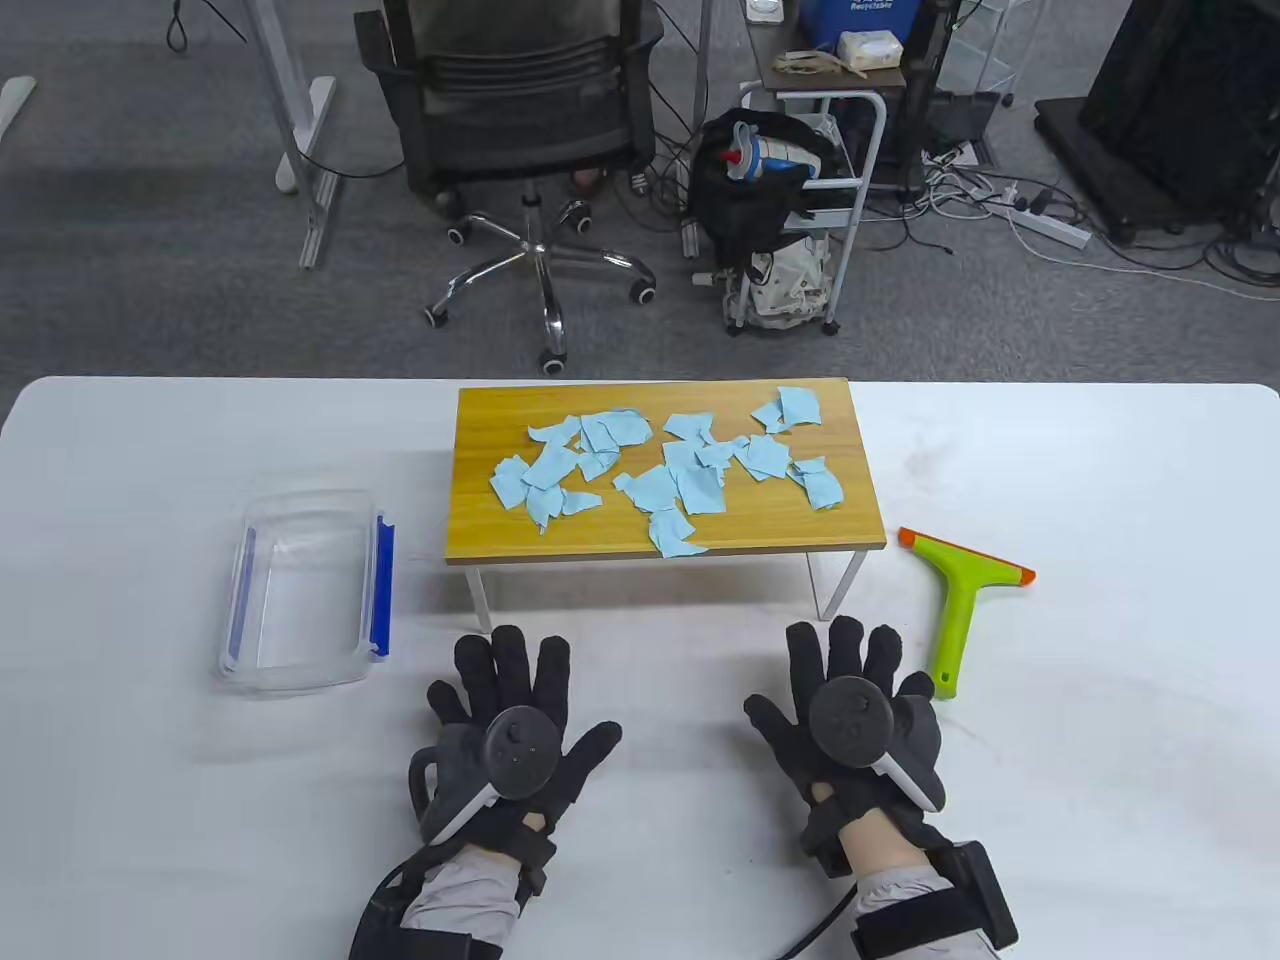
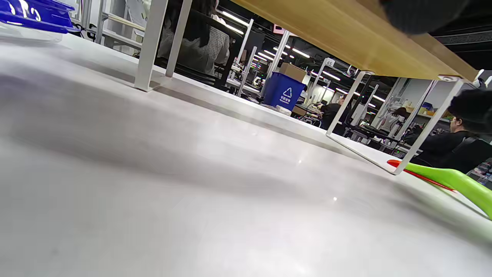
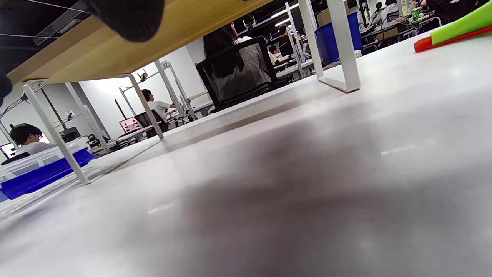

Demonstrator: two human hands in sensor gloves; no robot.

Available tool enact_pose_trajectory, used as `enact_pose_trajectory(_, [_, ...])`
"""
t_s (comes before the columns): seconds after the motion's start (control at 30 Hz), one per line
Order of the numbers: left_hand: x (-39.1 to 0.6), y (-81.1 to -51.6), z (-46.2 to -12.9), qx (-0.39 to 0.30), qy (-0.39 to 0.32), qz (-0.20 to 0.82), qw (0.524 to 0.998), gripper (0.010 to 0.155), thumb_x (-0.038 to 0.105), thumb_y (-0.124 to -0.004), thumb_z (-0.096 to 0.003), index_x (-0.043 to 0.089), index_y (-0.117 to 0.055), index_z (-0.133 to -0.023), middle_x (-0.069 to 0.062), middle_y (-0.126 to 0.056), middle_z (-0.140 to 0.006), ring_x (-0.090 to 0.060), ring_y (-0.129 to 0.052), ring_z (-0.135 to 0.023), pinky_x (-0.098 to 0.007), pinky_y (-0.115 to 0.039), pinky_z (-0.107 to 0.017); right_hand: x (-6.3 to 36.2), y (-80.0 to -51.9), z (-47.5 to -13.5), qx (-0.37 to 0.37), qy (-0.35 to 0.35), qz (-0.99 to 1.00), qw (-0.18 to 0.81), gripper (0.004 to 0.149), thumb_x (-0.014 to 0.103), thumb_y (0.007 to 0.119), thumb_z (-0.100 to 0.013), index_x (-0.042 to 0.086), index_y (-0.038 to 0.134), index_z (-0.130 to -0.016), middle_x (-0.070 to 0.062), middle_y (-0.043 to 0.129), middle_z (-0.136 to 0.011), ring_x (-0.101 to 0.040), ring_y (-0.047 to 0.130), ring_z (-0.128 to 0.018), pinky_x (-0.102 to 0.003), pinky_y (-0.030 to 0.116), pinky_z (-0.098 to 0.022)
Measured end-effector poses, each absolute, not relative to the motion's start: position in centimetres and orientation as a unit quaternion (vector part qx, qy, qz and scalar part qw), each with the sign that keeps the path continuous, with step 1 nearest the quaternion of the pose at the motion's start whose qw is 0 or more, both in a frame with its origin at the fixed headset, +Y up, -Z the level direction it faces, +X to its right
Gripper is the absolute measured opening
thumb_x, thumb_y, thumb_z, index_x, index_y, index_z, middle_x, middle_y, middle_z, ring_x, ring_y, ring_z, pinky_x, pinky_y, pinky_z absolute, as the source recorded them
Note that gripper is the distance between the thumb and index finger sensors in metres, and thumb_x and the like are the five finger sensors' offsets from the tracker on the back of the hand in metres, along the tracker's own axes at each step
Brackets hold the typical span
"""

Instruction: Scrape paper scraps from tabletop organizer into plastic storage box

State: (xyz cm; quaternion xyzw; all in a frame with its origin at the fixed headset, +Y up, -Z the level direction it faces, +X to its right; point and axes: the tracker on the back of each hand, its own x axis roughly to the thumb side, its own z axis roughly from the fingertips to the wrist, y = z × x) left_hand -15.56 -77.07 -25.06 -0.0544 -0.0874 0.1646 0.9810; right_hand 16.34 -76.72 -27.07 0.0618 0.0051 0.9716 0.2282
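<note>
Several blue paper scraps [image 1: 660,470] lie on the wooden tabletop organizer [image 1: 480,520], a small raised shelf on white legs. A clear plastic storage box [image 1: 305,590] with blue clips stands open to its left. A green scraper [image 1: 955,605] with orange blade tips lies to its right. My left hand [image 1: 510,700] and right hand [image 1: 850,690] rest flat on the table in front of the organizer, fingers spread, holding nothing. The right hand lies just left of the scraper's handle. The wrist views show the organizer's underside [image 2: 346,42] [image 3: 134,54], the scraper [image 2: 453,181] [image 3: 457,29] and the box [image 3: 38,173].
The white table [image 1: 1100,750] spreads all around. Its far edge runs behind the organizer. Beyond it stand an office chair [image 1: 530,120] and a cart with bags [image 1: 790,200] on the floor.
</note>
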Motion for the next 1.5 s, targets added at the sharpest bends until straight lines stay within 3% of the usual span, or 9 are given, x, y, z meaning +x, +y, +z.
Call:
enact_pose_trajectory(0.93, [-15.4, -76.5, -24.8, -0.05, -0.092, 0.169, 0.98, 0.089, 0.076, -0.059, -0.0522, 0.034, -0.006, -0.111, -0.012, 0.013, -0.115, -0.046, 0.017, -0.102, -0.079, -0.005, -0.064, 17.8, -76.5, -27.4, 0.024, 0.015, 0.966, 0.258, 0.081, 0.053, 0.072, -0.052, 0.009, 0.035, -0.108, -0.037, 0.015, -0.108, -0.072, -0.001, -0.086, -0.091, 0.005, -0.043])
enact_pose_trajectory(1.3, [-15.4, -76.9, -25.0, -0.061, -0.087, 0.167, 0.98, 0.089, 0.076, -0.059, -0.0523, 0.035, -0.007, -0.112, -0.012, 0.012, -0.116, -0.046, 0.016, -0.103, -0.079, -0.005, -0.065, 21.4, -75.1, -28.5, -0.065, -0.011, 0.94, 0.336, 0.08, 0.051, 0.074, -0.052, 0.007, 0.037, -0.108, -0.039, 0.019, -0.108, -0.073, 0.003, -0.087, -0.091, 0.007, -0.044])
enact_pose_trajectory(1.5, [-15.2, -76.9, -25.0, -0.064, -0.092, 0.173, 0.979, 0.089, 0.076, -0.058, -0.0525, 0.035, -0.008, -0.112, -0.013, 0.011, -0.116, -0.046, 0.015, -0.103, -0.079, -0.005, -0.065, 24.3, -74.9, -30.6, -0.133, 0.002, 0.945, 0.299, 0.082, 0.05, 0.077, -0.052, 0.006, 0.037, -0.108, -0.039, 0.021, -0.108, -0.075, 0.007, -0.088, -0.092, 0.011, -0.045])
